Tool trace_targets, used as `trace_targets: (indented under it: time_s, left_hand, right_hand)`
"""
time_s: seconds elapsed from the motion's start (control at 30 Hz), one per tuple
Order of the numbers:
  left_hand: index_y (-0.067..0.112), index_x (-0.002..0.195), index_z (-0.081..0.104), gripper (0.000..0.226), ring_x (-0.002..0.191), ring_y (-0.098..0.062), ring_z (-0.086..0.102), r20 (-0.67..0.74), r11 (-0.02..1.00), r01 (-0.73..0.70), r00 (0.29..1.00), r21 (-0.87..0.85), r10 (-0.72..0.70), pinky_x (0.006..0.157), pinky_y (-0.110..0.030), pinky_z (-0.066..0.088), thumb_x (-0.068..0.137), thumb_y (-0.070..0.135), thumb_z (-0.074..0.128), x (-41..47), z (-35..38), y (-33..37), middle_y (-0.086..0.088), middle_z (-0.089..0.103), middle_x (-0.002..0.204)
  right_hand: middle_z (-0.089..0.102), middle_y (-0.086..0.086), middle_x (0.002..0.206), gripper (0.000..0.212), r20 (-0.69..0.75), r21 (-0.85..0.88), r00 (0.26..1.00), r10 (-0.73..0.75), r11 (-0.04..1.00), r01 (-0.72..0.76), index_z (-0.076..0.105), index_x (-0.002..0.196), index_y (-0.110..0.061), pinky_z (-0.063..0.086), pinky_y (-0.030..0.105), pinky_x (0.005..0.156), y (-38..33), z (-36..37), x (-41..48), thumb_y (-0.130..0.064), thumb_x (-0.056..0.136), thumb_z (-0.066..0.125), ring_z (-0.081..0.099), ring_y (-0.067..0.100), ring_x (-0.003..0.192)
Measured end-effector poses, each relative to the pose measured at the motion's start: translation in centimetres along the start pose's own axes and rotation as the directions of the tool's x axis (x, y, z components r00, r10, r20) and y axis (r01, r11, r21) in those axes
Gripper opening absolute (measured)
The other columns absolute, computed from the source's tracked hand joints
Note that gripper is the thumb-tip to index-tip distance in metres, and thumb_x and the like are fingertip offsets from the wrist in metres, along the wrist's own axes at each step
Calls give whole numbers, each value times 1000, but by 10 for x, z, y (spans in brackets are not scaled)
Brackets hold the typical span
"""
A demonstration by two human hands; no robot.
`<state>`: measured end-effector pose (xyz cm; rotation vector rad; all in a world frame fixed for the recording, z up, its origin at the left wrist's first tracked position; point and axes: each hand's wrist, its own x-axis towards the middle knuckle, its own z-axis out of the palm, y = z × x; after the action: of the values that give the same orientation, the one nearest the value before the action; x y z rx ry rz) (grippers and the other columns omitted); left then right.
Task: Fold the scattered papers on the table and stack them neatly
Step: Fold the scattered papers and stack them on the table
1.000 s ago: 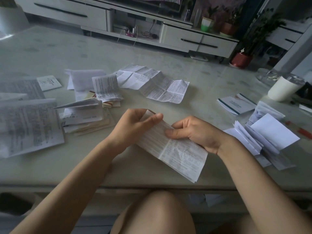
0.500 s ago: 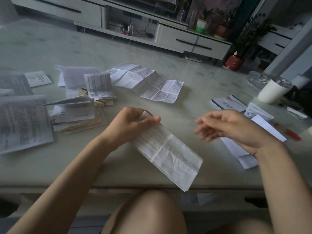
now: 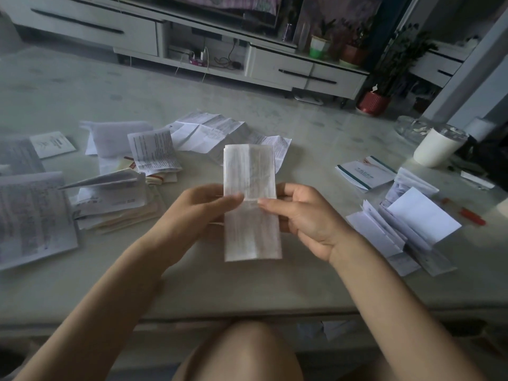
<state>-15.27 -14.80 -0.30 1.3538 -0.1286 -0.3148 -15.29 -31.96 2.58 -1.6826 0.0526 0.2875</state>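
A long, narrow printed paper (image 3: 250,171) stands upright above the table (image 3: 316,160), held at its middle crease. My left hand (image 3: 203,207) pinches its left edge and my right hand (image 3: 305,215) pinches its right edge, thumbs nearly meeting on the front. A pile of folded papers (image 3: 406,226) lies to the right of my right hand. Unfolded and half-folded sheets (image 3: 209,130) are scattered behind the held paper, and a messy heap of leaflets (image 3: 115,199) sits to the left.
A large printed sheet (image 3: 33,215) lies at the far left edge. A green-edged booklet (image 3: 365,171), a white cup (image 3: 437,147) and a red pen (image 3: 470,215) are at the right. A low TV cabinet (image 3: 288,67) and potted plants stand beyond the table.
The paper was lying slanted on the table in my left hand alone. My right hand has come back from the right pile and taken it, and the paper is now raised upright.
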Motion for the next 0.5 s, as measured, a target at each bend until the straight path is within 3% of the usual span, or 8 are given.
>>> trace_targets:
  time_s: [0.1,0.2,0.3,0.43,0.5]
  left_hand:
    - [7,81,66,10,83,-28,67,-98,999,15,995,31,-12,74,-37,56,83,16,61,0,-2,-2,-13,71,86]
    - [9,86,67,9,80,-28,67,-103,997,15,995,82,-6,77,-42,54,88,9,58,1,-2,-3,-11,71,86]
    - [13,88,66,20,69,-18,65,-130,995,-27,991,93,39,69,-35,52,87,-2,54,0,-4,-4,-2,71,76]
    - [16,67,68,36,56,-12,59,-232,990,-92,966,104,114,53,-20,48,85,-8,49,0,-5,-3,-1,67,65]
    - [12,69,66,34,52,-11,57,-280,996,-83,957,-33,70,47,-17,44,85,-5,40,1,-5,-1,-3,64,66]
  right_hand:
    - [67,13,98,13,-15,-14,1000,-8,1000,8,60,98,-5,53,32,76,-1,6,2,-5,86,62,64,20,83]
    - [67,9,92,12,3,-106,1000,-20,994,20,59,99,-9,52,26,67,0,6,4,-6,87,59,65,14,75]
    - [63,4,79,20,62,-84,998,4,996,1,57,96,-16,49,22,51,-3,9,7,0,89,49,60,10,57]
    - [53,2,65,33,127,-15,992,-12,1000,14,53,76,-17,42,17,42,-6,12,9,10,88,38,50,11,49]
    - [47,-2,58,41,60,-80,996,-70,994,75,49,63,-15,36,15,40,-4,16,11,16,84,32,42,10,50]
